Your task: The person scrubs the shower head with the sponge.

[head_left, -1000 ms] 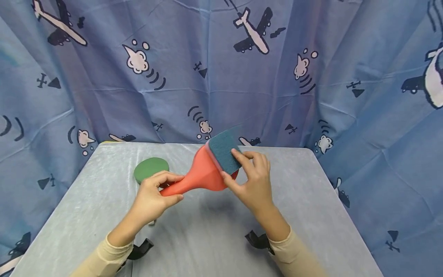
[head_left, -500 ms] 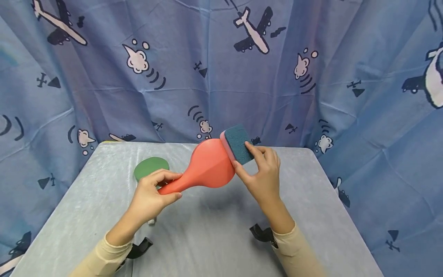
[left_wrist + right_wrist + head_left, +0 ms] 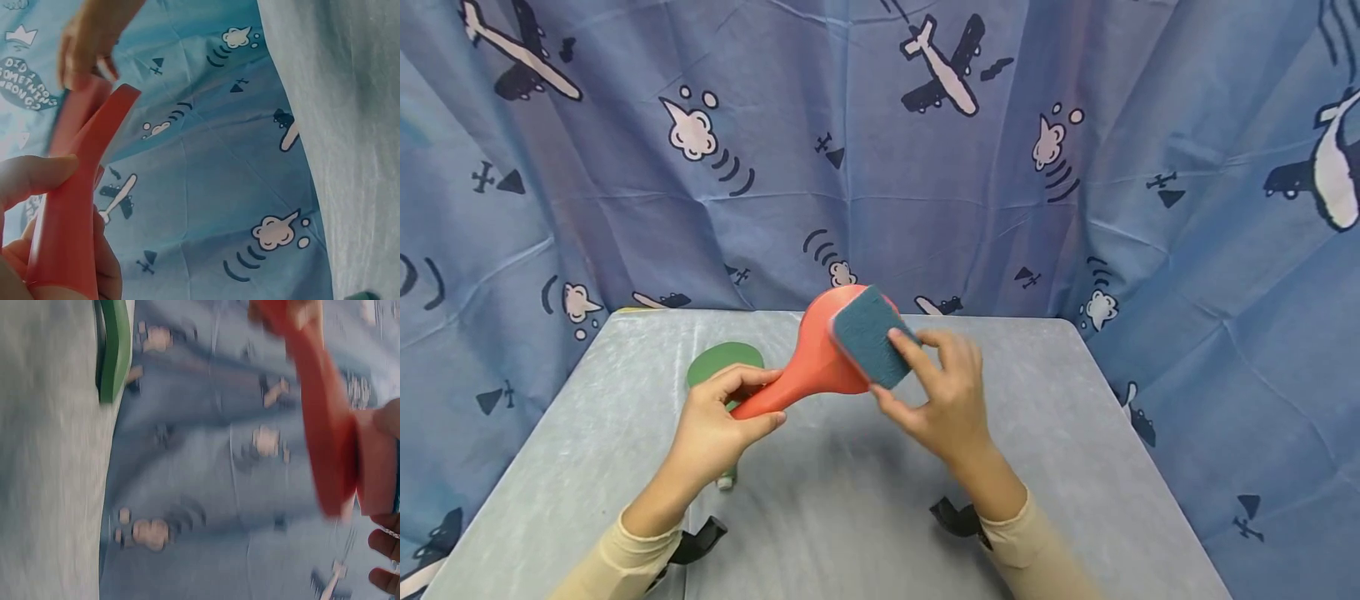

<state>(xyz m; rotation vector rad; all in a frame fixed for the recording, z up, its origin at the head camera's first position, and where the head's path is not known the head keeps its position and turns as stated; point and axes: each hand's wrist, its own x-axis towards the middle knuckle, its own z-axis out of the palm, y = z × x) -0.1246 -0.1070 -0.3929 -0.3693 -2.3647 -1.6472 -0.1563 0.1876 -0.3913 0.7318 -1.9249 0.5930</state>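
Note:
My left hand [image 3: 711, 429] grips the handle of an orange-red paddle [image 3: 816, 354] with a round head, held up over the table and tilted toward the right. My right hand [image 3: 947, 400] pinches a scrub sponge [image 3: 868, 337], teal scouring pad outward and pink foam facing the paddle. In the head view the sponge overlaps the right part of the paddle's head. The right wrist view has the pink foam [image 3: 378, 465] right against the blurred paddle head [image 3: 331, 450]. From the left wrist, the paddle's handle [image 3: 65, 231] shows between thumb and fingers.
A green paddle-like thing [image 3: 722, 360] lies on the table behind my left hand, partly hidden by it; its light-tipped end [image 3: 726, 482] shows below the wrist. A grey-white cloth covers the table [image 3: 1075, 467]. Behind hangs a blue curtain [image 3: 880, 167] printed with planes.
The sponge slid out to the right edge of the paddle's head, then came back left and lower over its face. The paddle has shifted slightly left; the left hand's grip stays the same.

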